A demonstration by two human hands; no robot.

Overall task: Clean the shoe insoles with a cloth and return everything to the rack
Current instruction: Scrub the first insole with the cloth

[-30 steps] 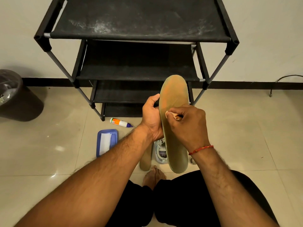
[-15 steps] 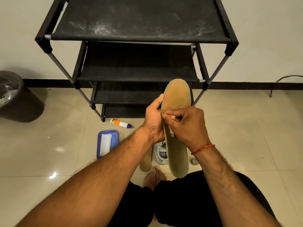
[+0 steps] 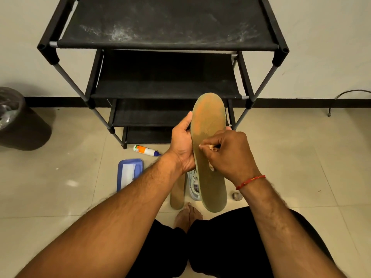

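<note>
While the rack stands at upper centre, the insole is gripped at frame centre by the left hand; the cloth, pinched in the right hand, has been drawn slightly lower than a second ago, so wiping is judged unfinished.

A dark lined bin stands on the beige tiled floor at left; a cable loops above the black skirting at right.

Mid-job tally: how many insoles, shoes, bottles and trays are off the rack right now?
Insoles: 2, held insole, floor insole
Shoes: 1 visible, white shoe
Bottles: 1, bottle
Trays: 1, blue tray
Total: 5
</note>
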